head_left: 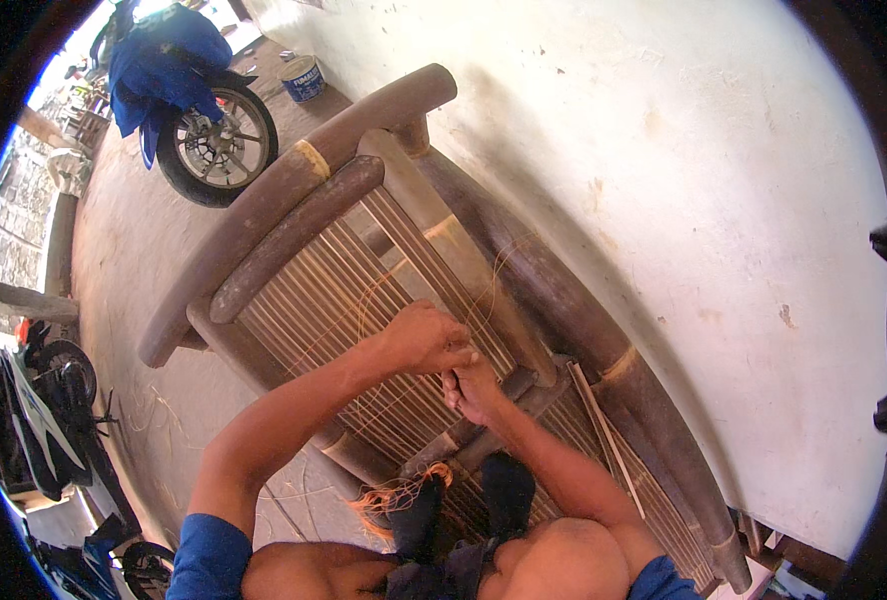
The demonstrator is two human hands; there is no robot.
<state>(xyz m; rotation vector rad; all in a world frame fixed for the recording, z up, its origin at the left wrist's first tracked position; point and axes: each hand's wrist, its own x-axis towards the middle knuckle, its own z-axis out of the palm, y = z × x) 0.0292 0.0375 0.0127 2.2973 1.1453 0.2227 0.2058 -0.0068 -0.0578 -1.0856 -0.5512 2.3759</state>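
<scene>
My left hand [426,338] and my right hand [476,388] meet in the middle of the view, both closed with fingers pressed together. A thin orange-yellow strand [369,305] runs in loops out from between them, over the slats. Both hands are above a dark brown bamboo bench [294,185] with a seat of narrow bamboo slats [304,300]. A bundle of loose orange strands [394,497] lies by my feet, below my hands. What the fingertips pinch is mostly hidden.
A motorbike with a blue cover [214,140] stands at the upper left, a blue and white tin [302,78] beside it. More motorbikes [54,430] are at the left edge. A white wall [684,200] borders the bench on the right. Loose bamboo strips [604,430] lie near my right arm.
</scene>
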